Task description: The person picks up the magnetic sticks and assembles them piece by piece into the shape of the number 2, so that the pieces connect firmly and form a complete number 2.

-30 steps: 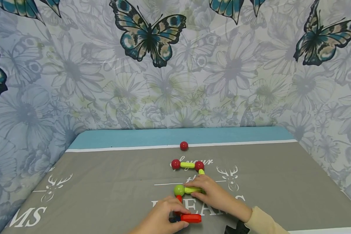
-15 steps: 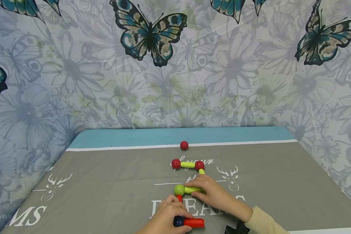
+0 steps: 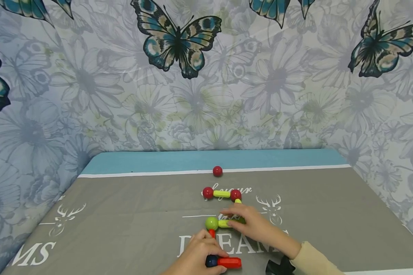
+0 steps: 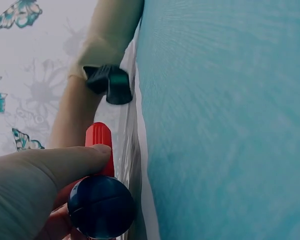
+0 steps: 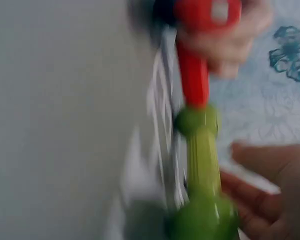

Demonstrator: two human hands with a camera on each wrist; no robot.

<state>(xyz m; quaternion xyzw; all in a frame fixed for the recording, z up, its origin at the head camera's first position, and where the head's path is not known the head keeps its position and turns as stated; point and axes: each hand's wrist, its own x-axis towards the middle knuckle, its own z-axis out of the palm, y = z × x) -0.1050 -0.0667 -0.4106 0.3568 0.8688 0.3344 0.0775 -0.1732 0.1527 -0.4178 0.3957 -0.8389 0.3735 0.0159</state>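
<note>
My left hand [image 3: 204,254] pinches a red magnetic rod [image 3: 229,262] joined to a dark blue ball [image 3: 211,261]; the left wrist view shows the thumb on the red rod [image 4: 99,137] beside the blue ball [image 4: 101,207]. Another red rod [image 3: 212,233], partly behind the fingers, meets a green ball [image 3: 211,223]. From that ball a yellow-green rod [image 3: 223,223] runs right, to a second green ball partly covered by my right hand [image 3: 252,225]. In the right wrist view, the right hand's fingers stand spread beside the yellow-green rod [image 5: 202,160], seemingly apart from it.
Further along the chain, a red ball [image 3: 235,195], a yellow-green rod [image 3: 221,194] and another red ball [image 3: 208,193] lie on the grey cloth [image 3: 124,214]. A loose red ball [image 3: 217,171] rests near the blue strip [image 3: 151,160]. Something black [image 3: 280,266] sits by the right wrist.
My left hand has shifted slightly right and toward me with the red rod, exposing the blue ball. The right hand's fingers have spread and moved a little right, off the yellow-green rod.
</note>
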